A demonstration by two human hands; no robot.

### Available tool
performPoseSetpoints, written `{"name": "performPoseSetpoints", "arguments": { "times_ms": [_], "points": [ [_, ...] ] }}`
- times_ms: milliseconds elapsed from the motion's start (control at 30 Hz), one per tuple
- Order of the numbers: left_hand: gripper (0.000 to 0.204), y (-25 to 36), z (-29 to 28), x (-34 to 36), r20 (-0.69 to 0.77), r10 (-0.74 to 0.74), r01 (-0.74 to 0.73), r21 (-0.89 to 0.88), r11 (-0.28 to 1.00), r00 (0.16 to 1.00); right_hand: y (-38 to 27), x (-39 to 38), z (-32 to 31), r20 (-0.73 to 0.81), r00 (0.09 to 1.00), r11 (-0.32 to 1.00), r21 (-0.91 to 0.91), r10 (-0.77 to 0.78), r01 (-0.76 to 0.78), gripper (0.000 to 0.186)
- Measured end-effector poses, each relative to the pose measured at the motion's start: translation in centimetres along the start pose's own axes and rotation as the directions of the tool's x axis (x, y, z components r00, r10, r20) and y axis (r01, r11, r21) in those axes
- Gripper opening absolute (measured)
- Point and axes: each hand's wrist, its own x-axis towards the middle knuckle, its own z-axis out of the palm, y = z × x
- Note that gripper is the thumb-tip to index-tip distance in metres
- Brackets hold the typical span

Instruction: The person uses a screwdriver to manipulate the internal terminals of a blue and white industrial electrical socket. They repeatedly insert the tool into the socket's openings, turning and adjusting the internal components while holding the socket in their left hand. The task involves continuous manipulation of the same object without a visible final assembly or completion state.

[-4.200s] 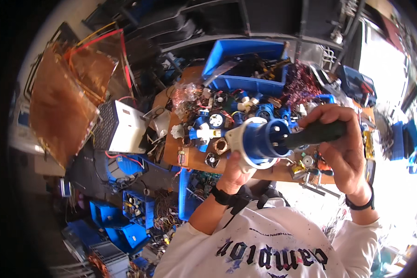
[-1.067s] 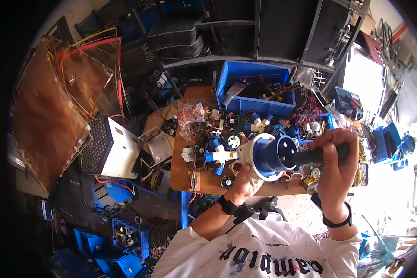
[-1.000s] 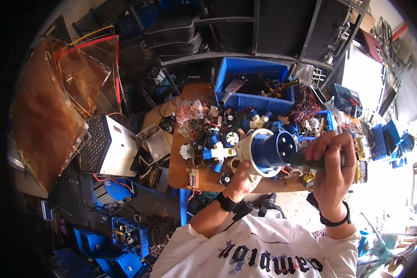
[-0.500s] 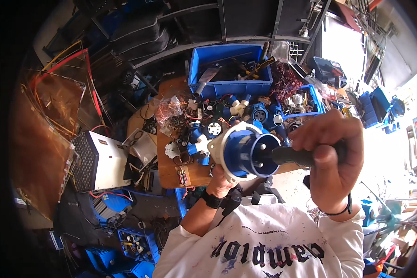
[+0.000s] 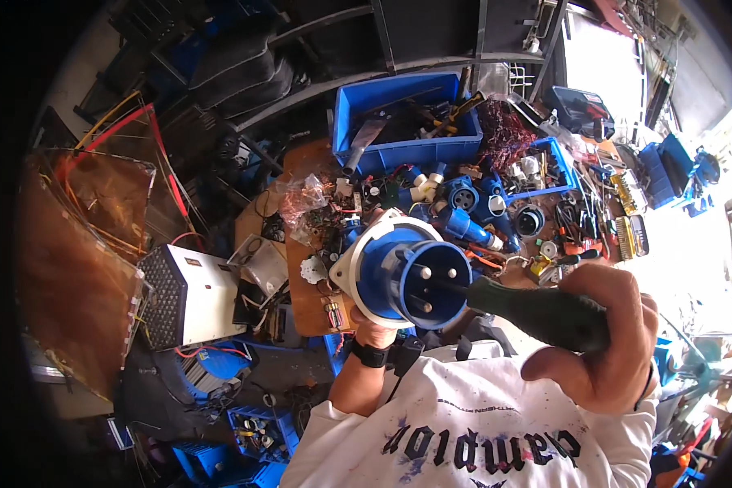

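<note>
A large blue round industrial plug (image 5: pixel 376 281) with a white flange is held up in front of me, its open end turned to the right. Metal pins stand inside its collar. My left hand (image 5: pixel 372 332) is closed around the plug from below and behind; most of its fingers are hidden by the flange. My right hand (image 5: pixel 618 333) grips the thick dark green handle of a screwdriver (image 5: pixel 537 313). The screwdriver points left into the plug's open end, among the pins. Its tip is in shadow, so I cannot tell what it touches.
Behind the plug, a wooden table (image 5: pixel 299 281) bears loose blue connectors, wires and plastic bags. A blue bin (image 5: pixel 415 154) of tools stands at its far side, a smaller blue tray (image 5: pixel 573 175) to the right. A white metal case (image 5: pixel 199 297) stands at the left.
The plug has shifted slightly left and its opening faces me more. My right hand has moved lower and right with the screwdriver, showing more of the handle.
</note>
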Motion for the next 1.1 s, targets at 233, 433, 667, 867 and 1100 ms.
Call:
{"name": "performPoseSetpoints", "arguments": {
  "times_ms": [233,433,667,867,1100],
  "points": [
    [0.104,1.2,-1.5,-1.3,-0.08,0.038,-0.039,-0.014,0.999,0.996,0.7,0.7,-1.0,0.14,0.96,0.969,-0.015,-0.241,0.246,0.056],
    [0.103,1.5,-2.0,-1.9,-0.105,0.06,-0.062,-0.015,0.998,0.993,1.7,1.7,-1.4,0.206,0.853,0.853,-0.12,-0.48,0.509,0.048],
    [0.102,1.6,-1.7,-1.7,-0.113,0.041,-0.042,-0.008,0.999,0.993,0.3,1.6,-2.3,0.205,0.976,0.983,-0.154,-0.07,0.103,0.069],
    [0.1,1.5,-2.0,-2.2,-0.13,0.047,-0.048,-0.003,0.999,0.99,0.7,2.4,-2.5,0.319,0.864,0.848,-0.243,-0.389,0.471,0.049],
    [0.099,1.3,-2.0,-2.0,-0.129,0.043,-0.044,-0.004,0.999,0.991,1.5,2.7,-2.0,0.274,0.865,0.879,-0.112,-0.421,0.463,0.054]
  ]
}}
